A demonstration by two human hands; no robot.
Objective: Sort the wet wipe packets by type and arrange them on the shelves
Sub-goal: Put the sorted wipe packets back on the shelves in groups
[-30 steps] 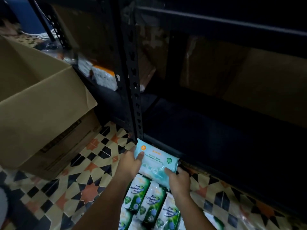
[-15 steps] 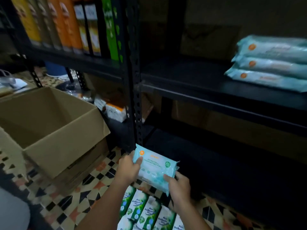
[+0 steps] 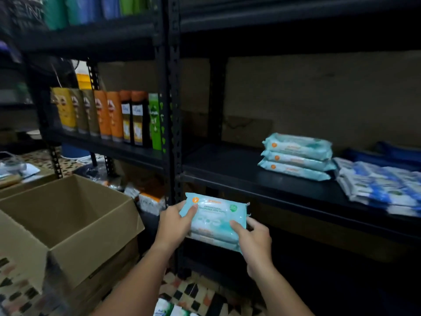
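Teal packs (image 3: 214, 221) are being held as a small stack, w/ both hands, in front of the black rack post, just below the middle shelf (image 3: 230, 179) edge. Left hand (image 3: 175, 224) is gripping the near-left end, thumb lying on the top pack; right hand (image 3: 252, 236) is pinching the near-right corner, fingers curling underneath. So both grips are closing on the packs, not wide.

Matching teal stack (image 3: 296, 156) is sitting on that shelf, well to the right; blue packs (image 3: 382, 185) are lying just beside it, further right.

Risks, as I'm judging them:
- Stack looks like 2-3 soft packs, held at the ends only; bottom one is probably sagging, could be slipping out while lifting.
- Shelf lip is right above the packs; far edge could be catching on it and peeling the top pack off.
- Landing too far right means mixing w/ blue packs, wrong type.
- Dim light, so labels are hard to be reading; mis-sorting is possible.
- Box (image 3: 68, 220) is sitting near the left elbow, could be getting bumped.
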